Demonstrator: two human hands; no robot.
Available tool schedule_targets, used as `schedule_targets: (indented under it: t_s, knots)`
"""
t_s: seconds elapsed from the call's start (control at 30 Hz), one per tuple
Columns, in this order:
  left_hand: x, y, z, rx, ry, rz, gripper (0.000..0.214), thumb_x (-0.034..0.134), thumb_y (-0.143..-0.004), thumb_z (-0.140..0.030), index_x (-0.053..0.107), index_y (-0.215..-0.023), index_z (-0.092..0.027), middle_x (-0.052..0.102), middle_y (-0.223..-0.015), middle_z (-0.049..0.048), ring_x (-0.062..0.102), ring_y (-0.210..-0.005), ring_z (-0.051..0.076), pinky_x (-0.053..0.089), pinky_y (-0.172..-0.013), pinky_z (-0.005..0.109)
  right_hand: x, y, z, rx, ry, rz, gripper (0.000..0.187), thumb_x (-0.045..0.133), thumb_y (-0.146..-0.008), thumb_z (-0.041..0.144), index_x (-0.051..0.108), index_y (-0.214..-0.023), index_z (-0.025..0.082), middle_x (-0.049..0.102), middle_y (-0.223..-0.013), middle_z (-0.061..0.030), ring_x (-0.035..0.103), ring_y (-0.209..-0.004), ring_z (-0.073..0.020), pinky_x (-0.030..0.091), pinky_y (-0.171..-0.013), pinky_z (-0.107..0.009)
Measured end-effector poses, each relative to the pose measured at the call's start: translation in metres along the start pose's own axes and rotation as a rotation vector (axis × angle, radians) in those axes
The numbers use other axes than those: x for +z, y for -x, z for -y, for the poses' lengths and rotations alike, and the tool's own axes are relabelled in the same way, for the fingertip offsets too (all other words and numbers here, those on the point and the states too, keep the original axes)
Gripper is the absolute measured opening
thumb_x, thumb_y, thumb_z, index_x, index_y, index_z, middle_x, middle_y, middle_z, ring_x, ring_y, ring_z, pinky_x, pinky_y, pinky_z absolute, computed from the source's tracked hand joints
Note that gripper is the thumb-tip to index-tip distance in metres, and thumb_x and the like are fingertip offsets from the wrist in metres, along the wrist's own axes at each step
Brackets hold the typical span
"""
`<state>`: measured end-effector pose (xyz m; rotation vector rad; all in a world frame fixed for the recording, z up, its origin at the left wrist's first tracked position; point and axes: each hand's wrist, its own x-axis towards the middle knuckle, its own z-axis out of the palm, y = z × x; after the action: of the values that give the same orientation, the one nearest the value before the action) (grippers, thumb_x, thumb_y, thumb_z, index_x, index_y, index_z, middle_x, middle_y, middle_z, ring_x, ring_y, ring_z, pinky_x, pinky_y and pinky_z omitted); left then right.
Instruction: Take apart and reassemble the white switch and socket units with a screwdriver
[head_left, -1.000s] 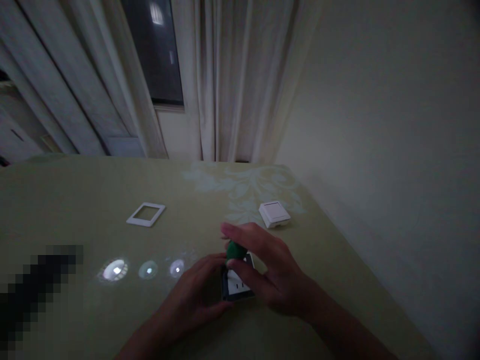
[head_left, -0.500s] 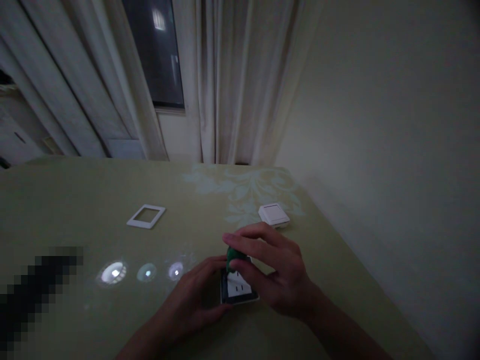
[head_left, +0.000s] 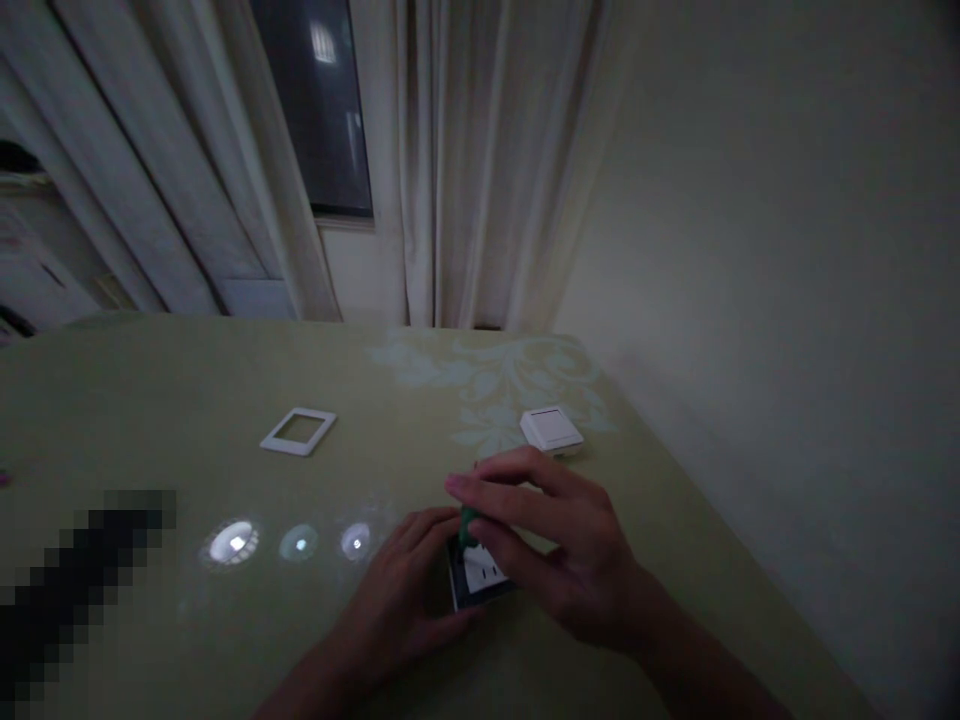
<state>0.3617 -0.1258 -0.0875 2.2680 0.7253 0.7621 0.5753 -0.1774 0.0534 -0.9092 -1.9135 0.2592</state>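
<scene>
A wall socket (head_left: 480, 572) with a white slotted face and a dark surround lies on the table in front of me. Fingers and thumb of my left hand (head_left: 409, 590) grip it from its left side. Above it, my right hand (head_left: 559, 540) pinches the green handle of a screwdriver (head_left: 468, 526), which points down at the left part of the dark surround. The tip is too dim to make out. My right hand covers the socket's right side.
A white square frame (head_left: 300, 432) lies on the green table (head_left: 187, 380) to the left. Beyond my right hand sits a white switch unit (head_left: 552, 428). A wall (head_left: 787, 300) borders the table's right edge; curtains (head_left: 480, 160) hang behind. A dark pixelated shape covers the lower left.
The socket has turned slightly and sits a little further right, with both hands still at it. Less of the green handle shows between my right fingers. The view has shifted slightly.
</scene>
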Motion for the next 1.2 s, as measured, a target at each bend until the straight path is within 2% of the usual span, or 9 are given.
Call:
schedule_targets:
  t_s: [0.2,0.33,0.47,0.6,0.67,0.8,0.97,1.13,1.2]
  knots:
    - [-0.001,-0.002,-0.005,0.001,0.029,-0.008,0.073,0.086,-0.084,-0.027,0.053,-0.148,-0.042,0.066,-0.148,0.0039,0.063,-0.136,0.038,0.057,-0.112,0.057,-0.003,0.001,-0.002,-0.011,-0.043,0.045,0.044,0.068,-0.107,0.026,0.067,-0.150,0.026,0.073,-0.126,-0.0089,0.073,-0.109,-0.0206,0.064,-0.095,-0.035]
    - [0.000,-0.001,-0.005,-0.011,0.036,-0.024,0.070,0.086,-0.085,-0.030,0.055,-0.146,-0.043,0.067,-0.149,0.0015,0.063,-0.136,0.039,0.056,-0.113,0.057,-0.001,0.003,-0.002,-0.066,0.086,-0.040,0.042,0.078,-0.102,0.037,0.073,-0.143,0.028,0.069,-0.109,-0.0061,0.069,-0.095,-0.0200,0.065,-0.083,-0.034]
    - [0.002,0.001,-0.001,-0.012,0.031,-0.038,0.070,0.086,-0.083,-0.034,0.056,-0.146,-0.044,0.069,-0.146,-0.0002,0.067,-0.132,0.040,0.059,-0.110,0.056,0.002,0.004,-0.003,-0.085,0.018,-0.024,0.029,0.074,-0.103,0.020,0.077,-0.132,0.026,0.071,-0.131,-0.0090,0.073,-0.112,-0.0204,0.065,-0.095,-0.035]
    - [0.001,0.001,-0.002,-0.009,0.024,-0.006,0.073,0.087,-0.085,-0.032,0.054,-0.149,-0.040,0.064,-0.152,0.0038,0.061,-0.139,0.040,0.053,-0.116,0.057,0.000,0.003,-0.005,-0.091,0.099,-0.106,0.035,0.084,-0.097,0.034,0.077,-0.130,0.024,0.076,-0.108,-0.0056,0.073,-0.096,-0.0187,0.064,-0.086,-0.032]
    - [0.000,0.001,-0.002,-0.015,0.016,0.014,0.073,0.087,-0.086,-0.032,0.053,-0.150,-0.038,0.064,-0.151,0.0070,0.060,-0.139,0.040,0.052,-0.116,0.058,-0.003,0.001,-0.003,-0.070,0.093,-0.014,0.043,0.071,-0.106,0.040,0.070,-0.145,0.023,0.075,-0.125,-0.0105,0.072,-0.112,-0.0236,0.063,-0.098,-0.038]
    - [0.001,0.000,0.000,-0.002,0.032,0.011,0.073,0.089,-0.084,-0.032,0.054,-0.148,-0.037,0.065,-0.147,0.0087,0.062,-0.134,0.039,0.054,-0.112,0.059,-0.003,-0.002,-0.003,-0.021,-0.035,0.175,0.056,0.043,-0.113,0.022,0.041,-0.169,0.023,0.066,-0.150,-0.0122,0.065,-0.135,-0.0237,0.057,-0.114,-0.042]
    - [0.002,0.001,0.001,0.020,0.050,-0.019,0.069,0.088,-0.084,-0.028,0.057,-0.145,-0.037,0.067,-0.142,0.0083,0.064,-0.129,0.038,0.058,-0.105,0.057,0.009,0.002,-0.015,-0.069,0.071,-0.085,0.047,0.077,-0.103,0.035,0.067,-0.148,0.027,0.071,-0.106,-0.0047,0.069,-0.088,-0.0174,0.062,-0.081,-0.030]
    - [0.002,-0.001,-0.001,0.014,0.035,-0.007,0.066,0.089,-0.084,-0.030,0.058,-0.143,-0.035,0.069,-0.140,0.0079,0.065,-0.127,0.037,0.058,-0.105,0.056,0.009,-0.001,-0.012,-0.014,-0.051,0.094,0.049,0.046,-0.114,0.022,0.052,-0.163,0.021,0.065,-0.140,-0.0134,0.066,-0.125,-0.0221,0.060,-0.105,-0.038]
    - [0.002,-0.001,-0.002,0.028,0.030,-0.026,0.065,0.088,-0.084,-0.028,0.058,-0.142,-0.036,0.069,-0.139,0.0072,0.065,-0.127,0.036,0.058,-0.106,0.055,0.010,-0.001,-0.012,-0.020,-0.057,0.048,0.045,0.056,-0.113,0.025,0.059,-0.158,0.027,0.068,-0.128,-0.0089,0.069,-0.113,-0.0185,0.062,-0.099,-0.033]
